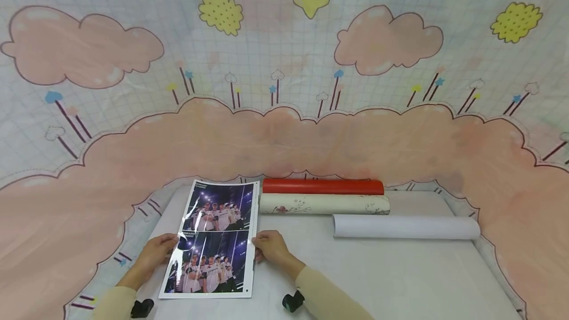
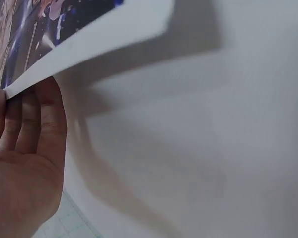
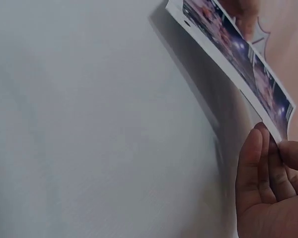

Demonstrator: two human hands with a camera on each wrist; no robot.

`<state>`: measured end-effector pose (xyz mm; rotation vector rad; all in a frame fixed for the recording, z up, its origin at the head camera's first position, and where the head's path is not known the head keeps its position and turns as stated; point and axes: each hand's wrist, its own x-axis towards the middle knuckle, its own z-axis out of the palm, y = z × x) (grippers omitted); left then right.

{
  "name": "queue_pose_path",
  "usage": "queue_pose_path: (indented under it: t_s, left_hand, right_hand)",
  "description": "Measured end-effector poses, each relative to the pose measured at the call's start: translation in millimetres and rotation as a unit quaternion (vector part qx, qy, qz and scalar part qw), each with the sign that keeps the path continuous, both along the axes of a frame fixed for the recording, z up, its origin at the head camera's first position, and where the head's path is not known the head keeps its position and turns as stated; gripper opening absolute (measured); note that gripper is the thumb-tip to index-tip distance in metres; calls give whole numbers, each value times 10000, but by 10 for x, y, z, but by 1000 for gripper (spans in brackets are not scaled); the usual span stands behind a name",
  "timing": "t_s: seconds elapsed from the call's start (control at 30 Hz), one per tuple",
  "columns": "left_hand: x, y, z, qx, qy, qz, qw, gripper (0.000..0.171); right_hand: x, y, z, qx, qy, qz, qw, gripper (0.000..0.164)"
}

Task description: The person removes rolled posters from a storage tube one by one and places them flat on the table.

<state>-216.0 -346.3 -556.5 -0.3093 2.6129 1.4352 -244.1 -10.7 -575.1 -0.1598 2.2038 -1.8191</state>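
Note:
A glossy photo sheet (image 1: 215, 231) with a white border carries two group pictures, one above the other, each of people in white shirts. It is held over the left part of the table, and its shadow falls on the white surface in both wrist views. My left hand (image 1: 155, 253) pinches the left edge, thumb on top and fingers underneath, as the left wrist view shows for the hand (image 2: 27, 134). On the opposite edge my right hand (image 1: 274, 250) pinches the sheet the same way; in the right wrist view its fingers (image 3: 253, 163) lie beneath the border.
Behind and right of the sheet lie a red roll (image 1: 323, 186), a cream roll with a floral print (image 1: 324, 204) and a plain white roll (image 1: 406, 226). They rest on the white table (image 1: 382, 280). A cloud-patterned cloth (image 1: 284, 147) hangs behind.

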Motion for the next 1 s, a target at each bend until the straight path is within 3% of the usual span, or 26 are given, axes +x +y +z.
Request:
queue_pose_path:
  t_s: [0.2,0.47,0.8,0.9,1.0]
  left_hand:
    - [-96,-168,25,36,-134,-12,9999,41]
    - [-204,-320,64,-210,-253,-139,9994,42]
    - [-292,-422,-14,-843,-238,158,9960,40]
    - [-282,-404,31,-1137,-108,174,9933,39]
    - [-251,-347,98,-1693,115,114,9854,37]
  right_hand:
    - [-58,-195,44,38,25,95,9999,18]
    - [-114,-413,85,-16,-314,47,9995,14]
    - [-87,-576,40,330,-253,-263,9988,12]
    - [-80,-605,33,295,-209,-333,9988,12]
    - [-83,-622,30,289,-211,-419,9985,13]
